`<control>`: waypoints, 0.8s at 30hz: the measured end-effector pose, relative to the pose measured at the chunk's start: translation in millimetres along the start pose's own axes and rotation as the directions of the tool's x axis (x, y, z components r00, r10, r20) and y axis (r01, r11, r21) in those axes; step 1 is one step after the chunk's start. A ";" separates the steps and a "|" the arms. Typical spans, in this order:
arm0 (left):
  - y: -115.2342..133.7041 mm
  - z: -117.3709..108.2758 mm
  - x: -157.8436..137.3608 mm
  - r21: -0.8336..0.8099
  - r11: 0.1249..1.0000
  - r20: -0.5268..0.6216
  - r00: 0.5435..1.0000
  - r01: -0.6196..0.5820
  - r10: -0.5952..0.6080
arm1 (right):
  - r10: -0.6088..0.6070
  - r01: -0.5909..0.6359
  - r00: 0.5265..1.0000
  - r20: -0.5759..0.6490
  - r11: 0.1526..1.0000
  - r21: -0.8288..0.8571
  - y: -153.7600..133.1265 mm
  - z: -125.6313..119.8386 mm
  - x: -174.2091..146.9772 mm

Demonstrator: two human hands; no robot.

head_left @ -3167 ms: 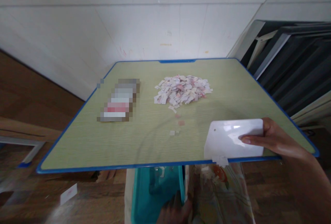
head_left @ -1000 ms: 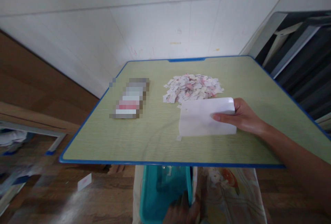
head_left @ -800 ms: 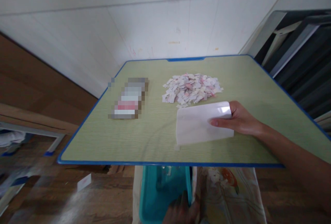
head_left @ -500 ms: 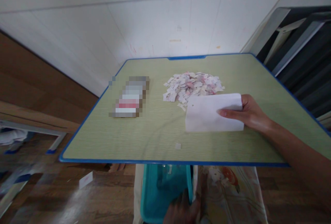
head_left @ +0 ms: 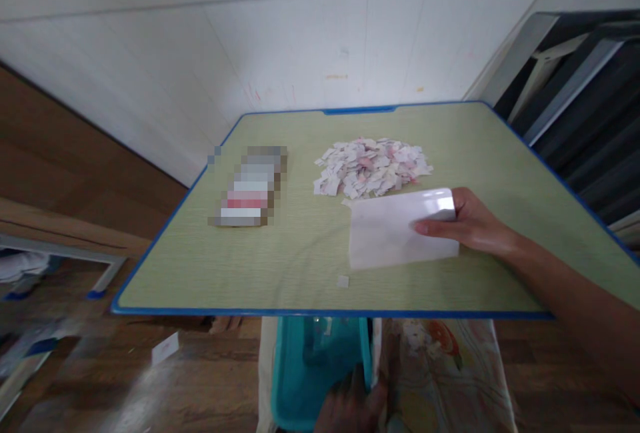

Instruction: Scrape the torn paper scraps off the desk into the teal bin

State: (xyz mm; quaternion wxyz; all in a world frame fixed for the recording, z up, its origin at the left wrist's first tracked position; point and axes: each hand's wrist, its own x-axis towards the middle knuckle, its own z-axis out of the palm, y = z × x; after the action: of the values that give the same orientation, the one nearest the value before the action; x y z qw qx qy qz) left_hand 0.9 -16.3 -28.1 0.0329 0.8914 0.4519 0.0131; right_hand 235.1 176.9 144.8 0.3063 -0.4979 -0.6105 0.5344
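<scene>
My right hand (head_left: 470, 221) is closed on the right side of a glossy white sheet (head_left: 385, 231), thumb on top. It holds the sheet tilted over the table, just in front of a heap of small torn paper pieces (head_left: 373, 166). One loose paper scrap (head_left: 343, 281) lies nearer the front edge. Below the table, my left hand (head_left: 350, 406) is at the right rim of a teal plastic bin (head_left: 295, 379), fingers bent around the rim. The lower part of that hand is cut off by the frame.
The green table (head_left: 210, 273) has a blue edge and stands against a white wall (head_left: 310, 46). A blurred-out flat object (head_left: 247, 189) lies at its left. Dark folded furniture (head_left: 590, 93) leans at the right. A paper piece (head_left: 165, 349) lies on the wooden floor.
My right hand has brought the white sheet slightly left and toward me, away from the heap, and its tilt has changed. My left hand stays at the bin.
</scene>
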 end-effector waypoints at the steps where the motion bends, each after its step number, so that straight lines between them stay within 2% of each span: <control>1: -0.2 -1.3 1.0 -0.003 1.000 -0.002 1.000 -0.010 0.010 | 0.000 0.000 1.000 0.029 1.000 -0.002 0.1 1.1 0.1; 3: -0.2 -3.4 2.3 -0.001 1.000 0.002 1.000 -0.016 0.016 | -0.006 0.005 0.999 0.032 1.000 0.019 0.2 1.7 -0.1; 7: 0.4 -2.6 0.8 -0.009 1.000 -0.005 1.000 -0.014 0.014 | -0.035 0.042 0.992 -0.124 0.998 0.051 0.6 -3.4 -1.3; 9: 0.5 -1.2 -0.5 -0.019 1.000 0.005 1.000 -0.017 0.017 | -0.040 0.046 0.987 -0.156 0.998 0.034 1.0 -5.3 -1.8; 14: 0.2 -3.0 -0.2 -0.018 1.000 0.019 1.000 -0.014 0.014 | -0.035 0.035 0.999 -0.005 0.999 -0.006 1.7 0.3 -0.6; 16: 0.1 -4.7 0.7 -0.029 0.999 0.022 1.000 -0.019 0.019 | -0.041 0.041 0.999 0.012 0.999 -0.007 1.5 2.6 -0.4; 22: -1.1 -4.1 1.3 -0.027 1.000 -0.009 1.000 -0.011 0.011 | -0.081 0.087 0.982 -0.169 0.996 0.031 -0.9 0.4 -2.7; 24: -0.9 -2.6 0.5 -0.031 0.999 -0.008 1.000 -0.014 0.013 | -0.081 0.083 0.980 -0.180 0.997 0.005 -1.4 0.6 -3.4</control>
State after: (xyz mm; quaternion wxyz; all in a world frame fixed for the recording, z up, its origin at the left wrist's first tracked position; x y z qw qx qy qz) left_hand 0.3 -15.2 -25.6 0.0449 0.8937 0.4458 0.0235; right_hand 235.3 173.6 146.6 0.3852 -0.5165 -0.5969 0.4781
